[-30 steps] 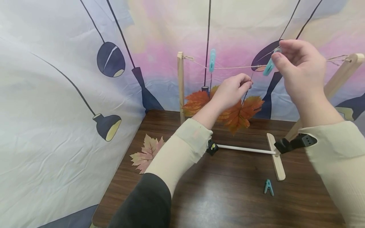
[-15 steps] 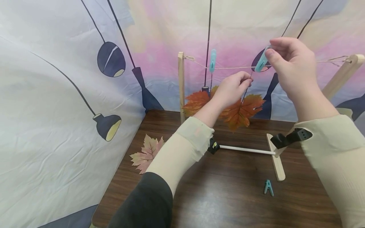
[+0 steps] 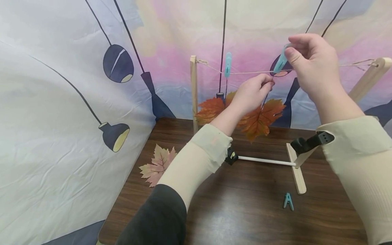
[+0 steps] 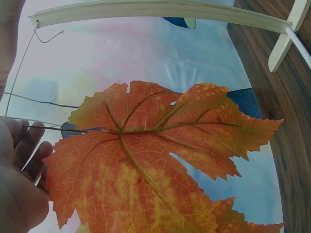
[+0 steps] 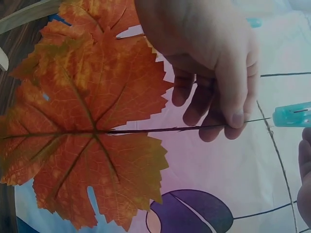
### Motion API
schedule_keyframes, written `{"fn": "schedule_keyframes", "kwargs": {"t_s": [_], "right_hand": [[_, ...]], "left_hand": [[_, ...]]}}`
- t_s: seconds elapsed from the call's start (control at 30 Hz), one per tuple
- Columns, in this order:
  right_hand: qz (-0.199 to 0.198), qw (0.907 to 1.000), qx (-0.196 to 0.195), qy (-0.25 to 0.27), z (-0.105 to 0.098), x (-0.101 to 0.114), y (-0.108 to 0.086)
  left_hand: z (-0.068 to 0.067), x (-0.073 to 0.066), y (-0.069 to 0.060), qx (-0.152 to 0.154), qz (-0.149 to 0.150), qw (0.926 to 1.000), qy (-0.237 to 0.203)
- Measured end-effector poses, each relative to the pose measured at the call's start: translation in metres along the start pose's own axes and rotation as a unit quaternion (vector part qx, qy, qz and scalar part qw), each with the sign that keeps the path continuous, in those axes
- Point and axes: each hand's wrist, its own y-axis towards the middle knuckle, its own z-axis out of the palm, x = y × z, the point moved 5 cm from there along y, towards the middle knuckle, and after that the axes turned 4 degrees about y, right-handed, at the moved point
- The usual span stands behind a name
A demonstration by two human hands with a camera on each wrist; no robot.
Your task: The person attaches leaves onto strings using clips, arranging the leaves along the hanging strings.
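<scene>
My left hand (image 3: 251, 94) pinches the thin dark stem (image 5: 180, 128) of an orange maple leaf (image 3: 260, 117), which hangs below the fingers. Between thumb and fingers, my right hand (image 3: 316, 66) holds a teal clothespin (image 3: 280, 64), tilted, its lower end at the string (image 3: 246, 72). In the right wrist view the stem's tip ends right by that clothespin (image 5: 291, 115); whether it is clamped I cannot tell. Further left, another teal clothespin (image 3: 228, 64) stands on the string above a second orange leaf (image 3: 210, 108), partly hidden behind my left hand and forearm.
The string runs between two wooden posts (image 3: 194, 92), joined low down by a white rod (image 3: 266, 160). A pale pink leaf (image 3: 157, 165) lies on the table (image 3: 245, 217) at left, partly behind my left sleeve. A loose teal clothespin (image 3: 288, 201) lies near the right foot (image 3: 297, 173) of the stand.
My right hand has moved left with the clothespin, bringing it down to the string near my left fingers. My left hand has risen slightly, the leaf with it.
</scene>
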Motion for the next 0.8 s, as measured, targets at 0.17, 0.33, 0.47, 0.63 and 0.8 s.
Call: {"fn": "schedule_keyframes", "kwargs": {"t_s": [0.17,0.33,0.47,0.63,0.8], "right_hand": [[0.001,1.0000,-0.006,-0.001,-0.0006,0.0009,0.0011],[0.004,0.9999,-0.010,0.006,-0.0009,0.0017,0.0027],[0.002,1.0000,-0.005,0.000,0.0011,0.0020,0.0034],[0.000,0.9999,0.005,-0.016,0.0032,0.0030,0.0042],[0.001,0.9994,0.012,-0.033,0.0035,0.0020,0.0046]], "left_hand": [[-0.0009,-0.0012,-0.0003,0.002,-0.007,0.9999,-0.011],[-0.0010,-0.0009,-0.0007,0.005,-0.005,1.0000,-0.006],[-0.0023,-0.0004,-0.0011,0.006,-0.006,0.9999,-0.006],[-0.0041,-0.0005,-0.0017,0.003,-0.007,1.0000,-0.004],[-0.0031,-0.0004,-0.0018,0.004,-0.008,1.0000,-0.003]]}}
